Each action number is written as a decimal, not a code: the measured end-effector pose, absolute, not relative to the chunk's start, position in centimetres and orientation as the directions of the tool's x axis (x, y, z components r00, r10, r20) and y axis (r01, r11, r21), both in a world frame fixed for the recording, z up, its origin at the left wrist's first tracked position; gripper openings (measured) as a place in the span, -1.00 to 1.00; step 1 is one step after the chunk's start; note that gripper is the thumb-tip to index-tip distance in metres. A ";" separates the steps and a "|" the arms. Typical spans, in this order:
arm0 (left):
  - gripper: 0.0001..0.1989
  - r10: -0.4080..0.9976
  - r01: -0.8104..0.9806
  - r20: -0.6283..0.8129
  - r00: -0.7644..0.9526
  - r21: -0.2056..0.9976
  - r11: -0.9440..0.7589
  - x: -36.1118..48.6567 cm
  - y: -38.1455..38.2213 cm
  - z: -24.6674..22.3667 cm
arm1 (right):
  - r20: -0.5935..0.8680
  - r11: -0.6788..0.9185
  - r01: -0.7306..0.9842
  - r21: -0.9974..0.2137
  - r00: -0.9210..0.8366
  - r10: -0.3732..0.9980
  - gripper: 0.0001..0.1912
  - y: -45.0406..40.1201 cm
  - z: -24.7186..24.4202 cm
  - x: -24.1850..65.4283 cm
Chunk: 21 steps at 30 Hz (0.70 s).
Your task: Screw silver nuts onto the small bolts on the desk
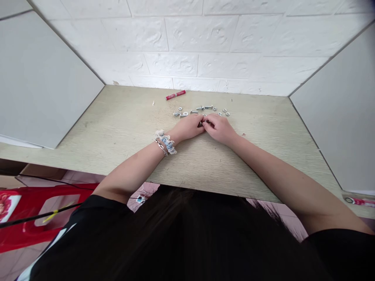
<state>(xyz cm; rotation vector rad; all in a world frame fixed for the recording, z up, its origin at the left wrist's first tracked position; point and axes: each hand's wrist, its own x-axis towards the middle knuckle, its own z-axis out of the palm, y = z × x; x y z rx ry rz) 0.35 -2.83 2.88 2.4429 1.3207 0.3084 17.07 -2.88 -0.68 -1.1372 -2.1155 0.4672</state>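
- Meeting at their curled fingertips, the left hand and right hand cover whatever sits between; I cannot tell what, if anything, either pinches.
- A nut, partly covered, shows just beyond the fingertips.
- One bolt lies flat on the bench, beyond both hands, its long axis roughly left to right; its head end is too small to tell.

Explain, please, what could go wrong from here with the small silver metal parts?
Anything pinched where the bare left hand and bare right hand meet might slip; the grip is mostly hidden. The right hand could also knock the loose, silver hexagonal metal nuts lying just beyond it.
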 end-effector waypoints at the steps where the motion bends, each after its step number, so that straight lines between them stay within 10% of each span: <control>1: -0.79 0.839 0.764 0.027 0.544 0.398 -0.508 0.3 -2.8 2.9 | 0.396 0.554 0.586 -0.592 -0.387 0.833 -0.81 -2.9 -0.6 17.1; 21: -0.78 0.834 0.760 0.057 0.550 0.380 -0.527 0.5 -2.5 2.4 | 0.396 0.570 0.567 -0.594 -0.410 0.821 -0.83 -2.6 -0.8 17.2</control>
